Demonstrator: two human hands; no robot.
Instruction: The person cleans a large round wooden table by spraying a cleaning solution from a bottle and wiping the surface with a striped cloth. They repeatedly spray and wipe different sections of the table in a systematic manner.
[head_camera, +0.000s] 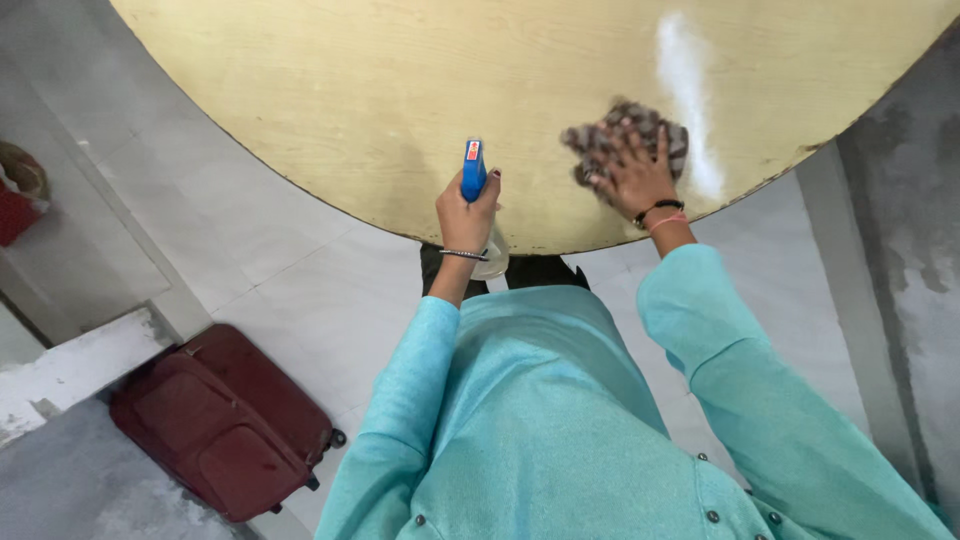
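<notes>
Closest to us is our turquoise long-sleeved tunic (540, 400), filling the lower middle of the view, with both sleeves reaching up toward the round pale wooden tabletop (380, 90). Our left hand (466, 213) is closed in a fist around the clear plastic spray bottle with a blue trigger head (474, 172). We see the bottle's long axis running roughly upright in the picture, slightly tilted, with the blue head pointing away from us over the wood and the clear body sitting at the table's curved near edge. Our right hand (635, 175) lies flat with fingers spread, pressing down on the crumpled brown-and-grey checked cloth (625, 135), which rests on the tabletop a little inside the rim, well apart from the bottle. Just right of the cloth we see a bright pale streak on the wood. Beyond both hands the tabletop stretches wide and bare. Down to our left, a dark red fabric suitcase (225, 420) lies on the grey tiled floor (240, 240), beside a pale step.
</notes>
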